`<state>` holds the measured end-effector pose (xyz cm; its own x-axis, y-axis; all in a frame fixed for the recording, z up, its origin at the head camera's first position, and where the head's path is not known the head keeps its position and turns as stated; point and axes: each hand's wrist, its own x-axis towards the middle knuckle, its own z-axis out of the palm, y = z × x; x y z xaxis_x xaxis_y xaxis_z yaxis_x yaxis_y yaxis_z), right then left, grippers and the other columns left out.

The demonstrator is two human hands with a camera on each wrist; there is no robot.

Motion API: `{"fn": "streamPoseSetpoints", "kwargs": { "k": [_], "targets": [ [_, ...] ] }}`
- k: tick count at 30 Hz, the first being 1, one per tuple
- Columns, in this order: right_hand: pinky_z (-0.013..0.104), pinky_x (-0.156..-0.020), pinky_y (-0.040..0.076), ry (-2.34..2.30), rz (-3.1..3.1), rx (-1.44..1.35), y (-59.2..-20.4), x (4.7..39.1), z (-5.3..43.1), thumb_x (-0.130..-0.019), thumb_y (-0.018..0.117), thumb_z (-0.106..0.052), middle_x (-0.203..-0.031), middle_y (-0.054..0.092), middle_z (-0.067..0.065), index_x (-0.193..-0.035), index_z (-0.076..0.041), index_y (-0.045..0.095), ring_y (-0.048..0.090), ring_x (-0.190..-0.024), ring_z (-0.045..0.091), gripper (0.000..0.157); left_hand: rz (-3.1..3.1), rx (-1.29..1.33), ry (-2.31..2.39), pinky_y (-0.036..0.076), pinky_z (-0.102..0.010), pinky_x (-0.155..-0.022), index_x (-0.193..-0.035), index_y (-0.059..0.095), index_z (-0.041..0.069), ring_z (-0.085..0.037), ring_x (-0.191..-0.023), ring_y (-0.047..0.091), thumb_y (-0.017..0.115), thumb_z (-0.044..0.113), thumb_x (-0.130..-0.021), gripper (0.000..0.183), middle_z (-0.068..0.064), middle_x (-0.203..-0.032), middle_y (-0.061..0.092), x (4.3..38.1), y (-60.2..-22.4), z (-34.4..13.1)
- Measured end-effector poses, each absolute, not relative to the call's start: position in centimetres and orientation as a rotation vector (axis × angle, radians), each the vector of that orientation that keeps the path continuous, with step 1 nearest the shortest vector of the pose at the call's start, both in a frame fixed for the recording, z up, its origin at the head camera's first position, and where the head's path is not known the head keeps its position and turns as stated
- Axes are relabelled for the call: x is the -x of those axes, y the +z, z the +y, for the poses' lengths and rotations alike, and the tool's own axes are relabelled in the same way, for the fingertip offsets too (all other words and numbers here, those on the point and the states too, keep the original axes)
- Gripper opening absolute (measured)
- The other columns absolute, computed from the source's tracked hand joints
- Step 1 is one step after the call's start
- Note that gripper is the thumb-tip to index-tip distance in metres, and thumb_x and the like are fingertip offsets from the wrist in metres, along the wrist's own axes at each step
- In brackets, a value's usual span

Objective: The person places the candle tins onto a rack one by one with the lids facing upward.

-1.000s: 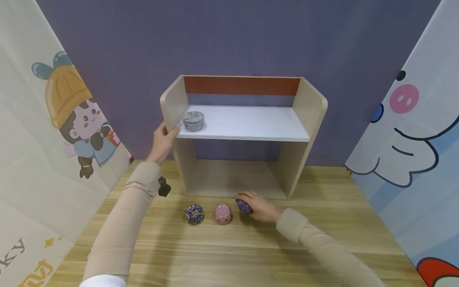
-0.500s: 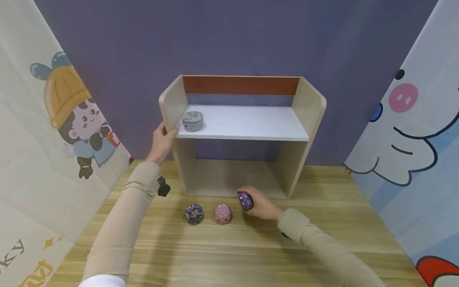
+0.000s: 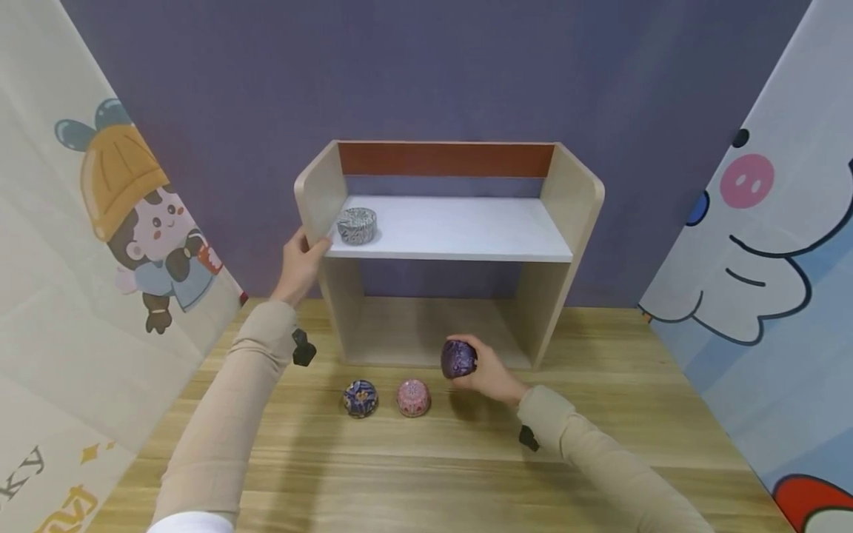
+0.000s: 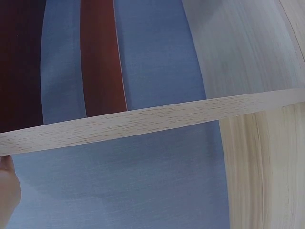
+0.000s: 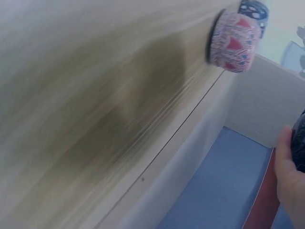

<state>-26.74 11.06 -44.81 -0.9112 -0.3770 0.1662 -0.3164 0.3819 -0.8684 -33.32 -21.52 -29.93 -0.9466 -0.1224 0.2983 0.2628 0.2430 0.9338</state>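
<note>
My left hand [image 3: 300,268] grips the left side panel [image 3: 318,192] of a small wooden shelf unit, thumb on the panel's front edge at the height of the white upper board [image 3: 460,226]. In the left wrist view, part of that hand [image 4: 7,191] shows below the panel's edge [image 4: 119,125]. Between thumb and fingers, my right hand [image 3: 492,376] holds a round purple patterned tin [image 3: 458,360], tilted and raised above the table before the lower compartment. The right wrist view catches only the edge of this dark tin [image 5: 299,143]. A grey-and-white patterned tin [image 3: 357,226] stands at the upper board's left end.
A pink patterned tin [image 3: 414,398] and a navy floral tin [image 3: 360,399] stand side by side on the wooden table [image 3: 413,481], in front of the unit. Behind it rises a blue-grey backdrop [image 3: 433,66]. Printed cartoon panels flank the table.
My right hand has lifted the purple tin off the table and tilted it, rising slightly toward the shelf unit. The left hand keeps its hold on the side panel.
</note>
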Motion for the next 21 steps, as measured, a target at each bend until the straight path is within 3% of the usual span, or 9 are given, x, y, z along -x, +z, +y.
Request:
{"fn": "streamPoseSetpoints", "kwargs": {
  "k": [7,14,21],
  "targets": [
    [0.048,-0.094,0.045,-1.706,2.514,0.511,-44.5,26.75,10.9,-0.058,0.079,0.004,-0.125,0.051,0.016,-0.127,-0.012,0.048,0.052,-0.11,0.035,0.077,-2.192,0.124,-1.751,0.038,-0.041,-0.103,-0.139,0.037,0.01,-0.027,-0.119,0.046,0.049,0.02,-0.091,0.05,-0.016,-0.137,0.044,33.43,-30.02,-21.43],
    [0.047,-0.098,0.041,-1.816,2.412,0.485,-44.65,26.74,10.83,-0.058,0.077,0.005,-0.124,0.05,0.018,-0.125,-0.005,0.045,0.05,-0.112,0.035,0.074,-2.198,0.125,-1.763,0.037,-0.042,-0.104,-0.14,0.036,0.01,-0.028,-0.12,0.045,0.049,0.021,-0.092,0.051,-0.017,-0.138,0.043,33.37,-30.08,-21.56],
    [0.043,-0.095,0.045,-1.847,2.372,0.397,-44.52,26.62,10.83,-0.059,0.079,0.0,-0.119,0.054,0.018,-0.122,-0.007,0.046,0.054,-0.107,0.031,0.072,-2.183,0.124,-1.746,0.039,-0.041,-0.102,-0.138,0.038,0.009,-0.027,-0.117,0.047,0.049,0.02,-0.091,0.05,-0.017,-0.136,0.046,33.62,-30.23,-21.52]
  ]
}}
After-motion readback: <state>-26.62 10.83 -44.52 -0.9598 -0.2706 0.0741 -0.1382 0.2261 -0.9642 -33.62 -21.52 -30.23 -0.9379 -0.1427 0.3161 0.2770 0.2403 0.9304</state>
